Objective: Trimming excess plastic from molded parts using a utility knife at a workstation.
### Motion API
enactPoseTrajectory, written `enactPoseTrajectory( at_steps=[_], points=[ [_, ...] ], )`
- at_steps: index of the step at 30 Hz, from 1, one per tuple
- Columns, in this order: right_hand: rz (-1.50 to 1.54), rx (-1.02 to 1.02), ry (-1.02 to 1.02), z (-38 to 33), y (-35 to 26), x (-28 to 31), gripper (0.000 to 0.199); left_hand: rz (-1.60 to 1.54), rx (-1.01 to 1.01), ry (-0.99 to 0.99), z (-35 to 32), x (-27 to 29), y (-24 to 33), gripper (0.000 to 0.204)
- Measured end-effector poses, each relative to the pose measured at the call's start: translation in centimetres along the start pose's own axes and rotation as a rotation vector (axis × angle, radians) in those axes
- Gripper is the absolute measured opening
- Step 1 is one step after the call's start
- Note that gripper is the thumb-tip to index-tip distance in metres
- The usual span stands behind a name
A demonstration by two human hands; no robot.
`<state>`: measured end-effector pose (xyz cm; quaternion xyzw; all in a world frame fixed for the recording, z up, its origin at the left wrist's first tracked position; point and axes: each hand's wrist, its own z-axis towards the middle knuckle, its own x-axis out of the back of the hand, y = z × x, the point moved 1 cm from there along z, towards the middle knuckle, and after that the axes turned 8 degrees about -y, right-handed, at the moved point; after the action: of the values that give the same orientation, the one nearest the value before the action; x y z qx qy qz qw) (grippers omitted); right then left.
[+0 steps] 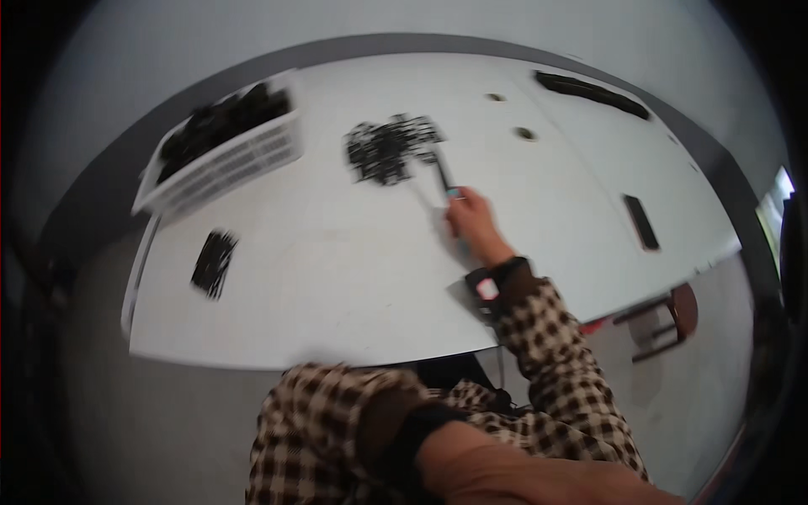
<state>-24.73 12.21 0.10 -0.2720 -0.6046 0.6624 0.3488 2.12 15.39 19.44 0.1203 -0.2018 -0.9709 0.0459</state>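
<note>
My right hand [475, 223] reaches out over the white table [337, 278] and grips a slim dark tool [444, 178] with a small teal part. The tool's tip lies at the right edge of a loose pile of small black pieces [389, 147]. A watch-like device with a pale face [486, 289] sits on that wrist, above a brown checked sleeve. My left arm crosses the bottom of the view in the same checked sleeve with a black band. My left hand [539, 480] is blurred, close to the camera and cut by the lower edge, so its fingers are hidden.
A white slotted basket [244, 156] full of black pieces stands at the table's far left. A smaller black heap [215, 263] lies near the left edge. A long black strip [593, 91] and a flat black rectangle [641, 221] lie to the right. A brown stool [665, 316] stands beyond the right edge.
</note>
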Motion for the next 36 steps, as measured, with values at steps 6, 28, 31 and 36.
enactPoseTrajectory(
  at_steps=[6,28,31,36],
  points=[
    [0.155,0.012,-0.033,0.5,0.3,-1.5,0.019,-0.165,0.336,-0.32,-3.6,2.2,-2.7,0.094],
    [0.519,-0.173,-0.336,-1.6,-1.8,-0.9,0.014,0.857,0.262,1.516,-19.1,17.0,11.1,0.034],
    [0.505,-0.188,-0.336,-1.1,-1.4,-1.3,0.015,0.907,0.241,1.507,-19.6,17.0,11.3,0.032],
    [0.419,-0.186,-0.309,-1.0,-1.4,-1.2,0.015,1.064,0.301,1.377,-20.8,17.7,11.8,0.03]
  ],
)
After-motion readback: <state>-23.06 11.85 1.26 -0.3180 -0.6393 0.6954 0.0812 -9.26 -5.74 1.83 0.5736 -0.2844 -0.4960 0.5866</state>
